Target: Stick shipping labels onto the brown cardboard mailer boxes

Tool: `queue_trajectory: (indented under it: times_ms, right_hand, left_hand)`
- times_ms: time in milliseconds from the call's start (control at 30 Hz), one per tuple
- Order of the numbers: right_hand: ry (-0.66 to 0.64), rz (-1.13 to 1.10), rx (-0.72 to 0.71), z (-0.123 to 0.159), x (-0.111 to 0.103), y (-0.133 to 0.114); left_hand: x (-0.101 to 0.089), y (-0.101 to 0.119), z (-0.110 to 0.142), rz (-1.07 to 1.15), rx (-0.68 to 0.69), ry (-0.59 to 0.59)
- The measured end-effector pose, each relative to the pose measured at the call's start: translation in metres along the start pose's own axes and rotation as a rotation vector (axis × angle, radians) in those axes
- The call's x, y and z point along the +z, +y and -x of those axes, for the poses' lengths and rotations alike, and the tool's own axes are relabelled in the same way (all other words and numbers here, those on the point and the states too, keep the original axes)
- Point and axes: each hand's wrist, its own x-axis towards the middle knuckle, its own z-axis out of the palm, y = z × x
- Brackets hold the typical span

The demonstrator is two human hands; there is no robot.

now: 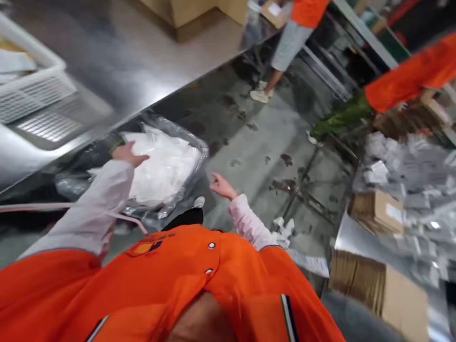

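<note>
My left hand [128, 154] reaches over the edge of a bin lined with clear plastic [199, 142]. White packets or sheets [162, 164] fill that bin; blur hides what they are exactly. The thumb and fingers of this hand are spread, and nothing shows between them. Whether it touches the white pile I cannot tell. My right hand [223, 186] hangs above the floor to the right of the bin, fingers apart and slightly curled, holding nothing.
A metal table [117, 52] carries a white plastic basket [35, 90] and a cardboard box [192, 12]. At right, another table holds flat cardboard stacks [359, 280] and many grey-white packages [420, 175]. Two people in orange stand beyond: grey shorts [290, 45], green trousers [338, 116].
</note>
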Motion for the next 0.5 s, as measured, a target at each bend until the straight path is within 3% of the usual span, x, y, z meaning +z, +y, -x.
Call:
queue_trajectory:
  times_ms: [100, 200, 300, 367, 433, 500]
  right_hand:
    - [0.135, -0.127, 0.188, 0.091, -0.004, 0.081]
    - [0.3, -0.353, 0.371, 0.188, 0.0, 0.153]
    - [0.559, -0.598, 0.51, 0.279, 0.011, 0.214]
    - [0.75, -0.742, 0.594, 0.33, 0.027, 0.245]
    - [0.906, -0.88, 0.666, 0.365, 0.048, 0.265]
    - [1.009, -1.016, 0.71, 0.384, 0.067, 0.276]
  left_hand:
    - [0.062, 0.058, 0.034, -0.048, 0.136, -0.085]
    - [0.156, 0.132, 0.1, -0.121, 0.44, -0.351]
    - [0.255, 0.201, 0.207, -0.247, 0.824, -0.664]
    - [0.31, 0.233, 0.29, -0.336, 1.041, -0.873]
    - [0.353, 0.253, 0.364, -0.425, 1.195, -1.056]
    - [0.385, 0.266, 0.42, -0.503, 1.277, -1.197]
